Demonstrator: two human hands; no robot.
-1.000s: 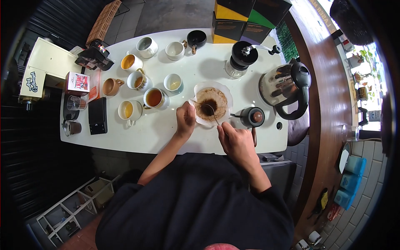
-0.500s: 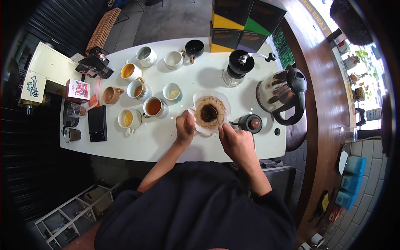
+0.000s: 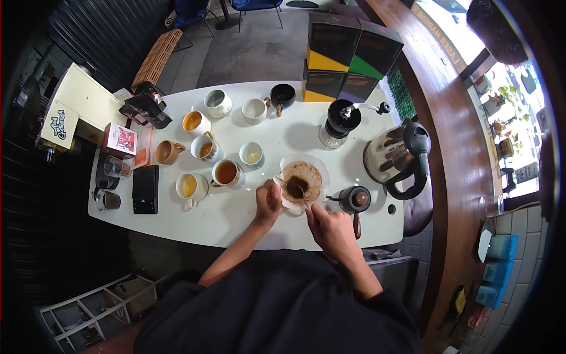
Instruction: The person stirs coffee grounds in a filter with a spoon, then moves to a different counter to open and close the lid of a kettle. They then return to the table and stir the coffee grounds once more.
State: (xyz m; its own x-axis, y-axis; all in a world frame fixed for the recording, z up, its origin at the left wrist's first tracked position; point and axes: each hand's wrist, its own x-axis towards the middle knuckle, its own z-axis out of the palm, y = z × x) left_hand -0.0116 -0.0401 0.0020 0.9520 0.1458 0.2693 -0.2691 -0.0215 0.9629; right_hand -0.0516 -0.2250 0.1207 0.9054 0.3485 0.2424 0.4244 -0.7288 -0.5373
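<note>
Paper filter (image 3: 320,167), taken as clock centre, sits over the near half of the white table (image 3: 289,235), dark grounds (image 3: 296,187) pooled in its bottom; support beneath hidden. Right hand (image 3: 331,227), 5 o'clock: fingers closed in a pinch on the thin handle of a spoon (image 3: 305,199) that reaches into the filter. Left hand (image 3: 268,203), 8 o'clock: fingers curled nearly closed at the filter's rim, apparently pinching paper; exact contact unclear. Handling estimate: paper very light, limp and probably weak where wet, so best held by the pale upper rim, clear of the stained wall; spoon light and stiff, gripped high on the handle. Small dark pot (image 3: 355,199) just beside, between 3 and 4 o'clock. Amber-filled cup (image 3: 228,174), 9 o'clock; pale blue cup (image 3: 252,154), 10. Steel kettle (image 3: 398,156), between 2 and 3. Hand grinder (image 3: 343,118), 1. Stacked boxes (image 3: 354,53) farthest, between 12 and 1.
</note>
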